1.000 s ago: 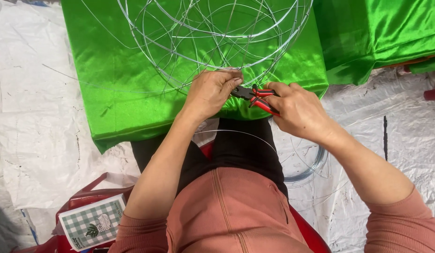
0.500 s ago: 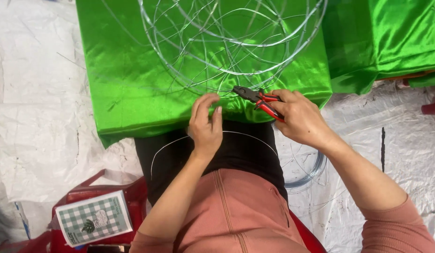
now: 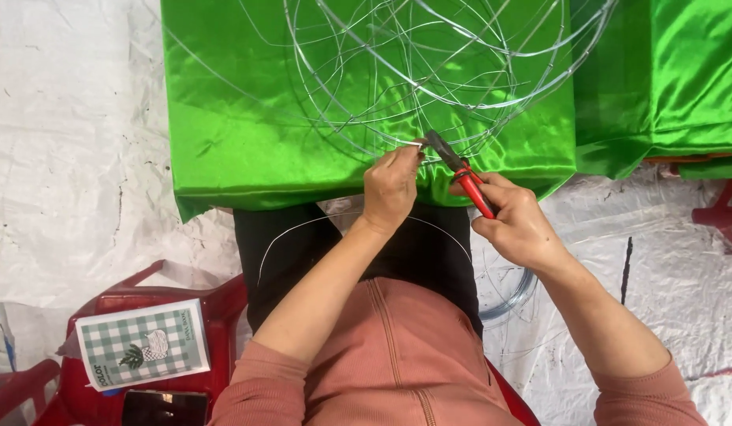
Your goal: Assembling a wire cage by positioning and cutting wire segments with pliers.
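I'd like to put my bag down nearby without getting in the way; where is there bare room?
The white sheet left of the green cloth lies bare. It is crowded around the wire frame, where the left hand and the right hand with pliers work.

left hand (image 3: pixel 391 188): fingertips pinched, arm reaching far | right hand (image 3: pixel 517 222): fist closed, knuckles up, forearm angled in from the right

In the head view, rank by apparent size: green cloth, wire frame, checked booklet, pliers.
1. Green cloth
2. Wire frame, cut off at the top edge
3. Checked booklet
4. Pliers, partly hidden in the right hand
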